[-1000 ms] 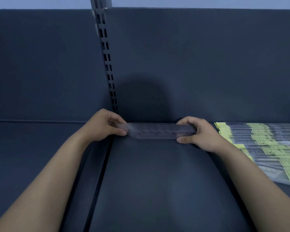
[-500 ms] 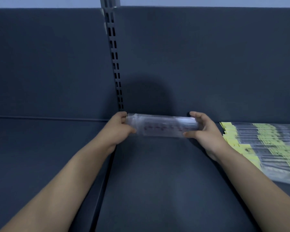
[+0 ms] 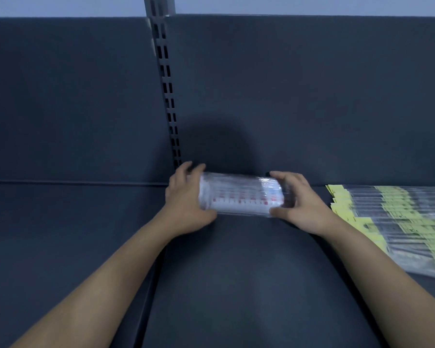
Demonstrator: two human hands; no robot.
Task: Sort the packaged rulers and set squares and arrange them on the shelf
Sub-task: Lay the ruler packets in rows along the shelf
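head | pack (image 3: 239,194) is gripped at both ends by left hand (image 3: 186,197) and right hand (image 3: 301,204) | held at the shelf (image 3: 236,285) rear, left of the stack (image 3: 399,222) | best lowered flat, long edge squared to back panel (image 3: 286,84)

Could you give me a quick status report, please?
Left hand, right hand gripping ruler pack by its ends. Yellow-labelled packs lying right, apart. Nothing blocking.
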